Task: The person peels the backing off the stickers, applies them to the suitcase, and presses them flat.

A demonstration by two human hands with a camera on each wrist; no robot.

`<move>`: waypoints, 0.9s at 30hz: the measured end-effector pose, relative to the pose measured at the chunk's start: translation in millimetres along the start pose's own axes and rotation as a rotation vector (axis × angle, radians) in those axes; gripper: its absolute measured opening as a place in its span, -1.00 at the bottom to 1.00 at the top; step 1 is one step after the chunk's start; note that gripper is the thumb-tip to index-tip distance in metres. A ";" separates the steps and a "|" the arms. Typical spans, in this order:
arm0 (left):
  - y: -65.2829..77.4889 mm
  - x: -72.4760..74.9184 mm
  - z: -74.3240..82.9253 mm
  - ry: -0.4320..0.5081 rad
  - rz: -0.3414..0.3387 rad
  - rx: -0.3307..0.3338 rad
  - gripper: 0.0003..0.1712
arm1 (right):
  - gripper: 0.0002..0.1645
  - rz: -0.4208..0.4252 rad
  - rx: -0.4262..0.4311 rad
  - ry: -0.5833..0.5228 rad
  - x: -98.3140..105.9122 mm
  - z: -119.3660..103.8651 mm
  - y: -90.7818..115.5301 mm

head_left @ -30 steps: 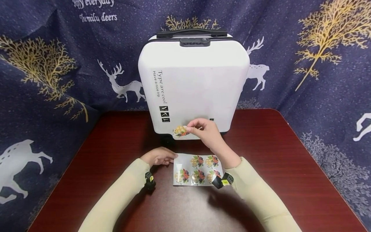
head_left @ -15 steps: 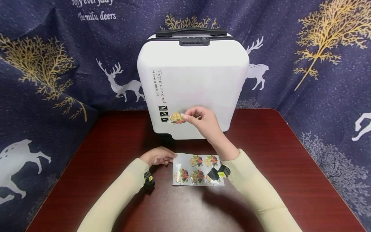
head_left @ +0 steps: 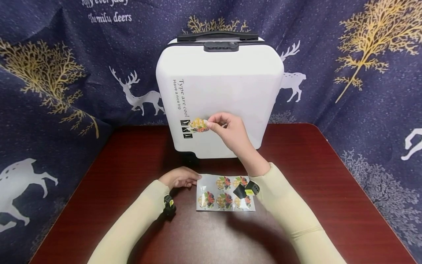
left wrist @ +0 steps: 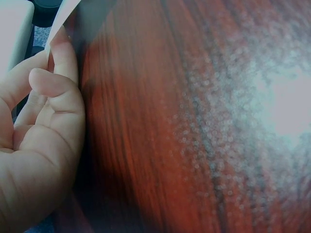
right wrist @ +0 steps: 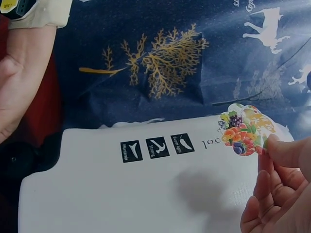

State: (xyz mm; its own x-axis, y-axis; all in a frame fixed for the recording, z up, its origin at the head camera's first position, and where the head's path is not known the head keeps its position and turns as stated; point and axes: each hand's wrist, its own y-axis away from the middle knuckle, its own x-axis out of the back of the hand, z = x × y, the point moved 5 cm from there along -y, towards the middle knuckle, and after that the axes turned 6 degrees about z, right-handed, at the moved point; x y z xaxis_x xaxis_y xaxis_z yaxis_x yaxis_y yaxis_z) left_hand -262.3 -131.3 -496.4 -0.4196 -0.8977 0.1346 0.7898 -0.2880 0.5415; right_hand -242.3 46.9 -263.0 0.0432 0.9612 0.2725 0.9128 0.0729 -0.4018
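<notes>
My right hand (head_left: 230, 132) pinches a fruit-print sticker (head_left: 199, 125) by its edge between thumb and forefinger. It is held up in front of a white suitcase (head_left: 227, 95), overlapping the small black labels (head_left: 187, 135) in the head view. In the right wrist view the sticker (right wrist: 247, 128) shows berries, grapes and other fruit, and a shadow falls on the suitcase face. On the table my left hand (head_left: 180, 178) grips the upper left edge of the sticker sheet (head_left: 207, 182). Several fruit stickers are on this sheet; its upper left spot is bare.
The suitcase stands upright at the back of the red-brown table (head_left: 296, 161), its black handle (head_left: 217, 36) on top. Behind hangs a dark blue cloth (head_left: 138, 55) printed with white deer and golden trees. A black wrist camera (head_left: 252, 187) overlaps the sheet's right part.
My right hand has risen with the sticker from the suitcase's lower edge to beside the black labels, shifting slightly left. The left hand and the sheet have stayed in place.
</notes>
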 end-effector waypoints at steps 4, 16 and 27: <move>-0.8 0.1 0.1 0.000 0.003 -0.002 -0.76 | -0.86 0.003 0.000 0.009 0.3 -2.8 -3.1; -1.1 1.0 -2.2 -0.003 0.014 -0.003 -0.78 | -0.85 0.033 0.018 0.012 -0.5 -15.1 -11.4; -0.9 2.1 -1.7 -0.022 0.033 -0.003 -0.71 | -0.82 0.053 0.022 -0.028 -3.1 -20.8 -18.4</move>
State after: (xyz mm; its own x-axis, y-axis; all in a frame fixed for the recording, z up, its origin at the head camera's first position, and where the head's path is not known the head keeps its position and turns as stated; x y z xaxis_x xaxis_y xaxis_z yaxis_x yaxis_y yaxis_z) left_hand -263.2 -133.5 -498.0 -0.4026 -0.8993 0.1707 0.8051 -0.2591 0.5336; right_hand -250.7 37.1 -238.3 0.0799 0.9710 0.2255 0.9004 0.0268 -0.4342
